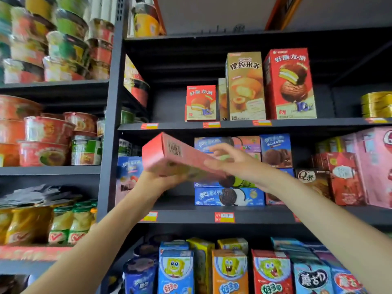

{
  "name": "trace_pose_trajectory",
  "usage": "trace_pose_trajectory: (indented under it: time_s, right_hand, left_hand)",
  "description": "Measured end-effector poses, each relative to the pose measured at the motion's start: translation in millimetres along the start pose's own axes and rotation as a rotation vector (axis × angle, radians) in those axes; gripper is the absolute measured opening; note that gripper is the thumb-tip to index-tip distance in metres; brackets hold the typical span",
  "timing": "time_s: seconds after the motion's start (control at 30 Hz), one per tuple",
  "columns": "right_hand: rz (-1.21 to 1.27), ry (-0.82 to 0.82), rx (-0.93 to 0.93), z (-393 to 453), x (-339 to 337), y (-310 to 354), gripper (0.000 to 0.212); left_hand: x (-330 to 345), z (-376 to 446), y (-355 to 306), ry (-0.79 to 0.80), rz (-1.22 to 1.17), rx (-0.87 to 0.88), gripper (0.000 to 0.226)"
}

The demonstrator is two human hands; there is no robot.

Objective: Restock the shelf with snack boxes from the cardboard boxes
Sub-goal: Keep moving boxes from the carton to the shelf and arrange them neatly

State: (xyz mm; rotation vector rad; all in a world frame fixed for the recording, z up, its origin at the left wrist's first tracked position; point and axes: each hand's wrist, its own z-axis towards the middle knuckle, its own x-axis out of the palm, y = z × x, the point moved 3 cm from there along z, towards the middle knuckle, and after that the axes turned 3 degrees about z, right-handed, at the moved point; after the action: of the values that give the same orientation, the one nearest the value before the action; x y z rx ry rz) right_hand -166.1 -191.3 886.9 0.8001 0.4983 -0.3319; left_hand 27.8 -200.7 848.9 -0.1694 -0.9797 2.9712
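A long red snack box [169,155] with a barcode on its side is raised in front of the dark metal shelf [233,125], just below the upper board's edge. My left hand [161,181] grips it from underneath. My right hand [231,162] lies on the box's right end with fingers stretched over the top. On the upper board stand a small red pie box [201,102], a tall gold cake box [245,85] and a tall red pie box [290,83]. To the left of the small red box the board is bare. No cardboard box is in view.
Blue cookie boxes [229,196] are stacked on the middle board behind my hands, with red and pink boxes [360,170] to the right. Cartoon snack boxes [229,270] fill the bottom board. Instant noodle bowls [46,141] crowd the left rack. Gold tins [376,105] sit far right.
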Motion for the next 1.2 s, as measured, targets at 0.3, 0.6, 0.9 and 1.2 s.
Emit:
trace_pose_trajectory:
  time_s: [0.3, 0.6, 0.9, 1.2]
  right_hand:
    - [0.770, 0.235, 0.209, -9, 20, -24, 0.067]
    - [0.761, 0.000, 0.232, -10, 10, -17, 0.055]
    - [0.517, 0.123, -0.023, -41, 22, -9, 0.056]
    - [0.955, -0.540, -0.115, -28, -34, -37, 0.018]
  left_hand:
    - [33, -35, -14, 0.201, 1.292, 1.132, 0.032]
    - [25, -32, -22, 0.179, 1.224, 0.944, 0.039]
    - [24, 14, -21, 0.705, 1.047, 0.094, 0.065]
    - [24, 46, -22, 0.165, 0.735, -0.057, 0.048]
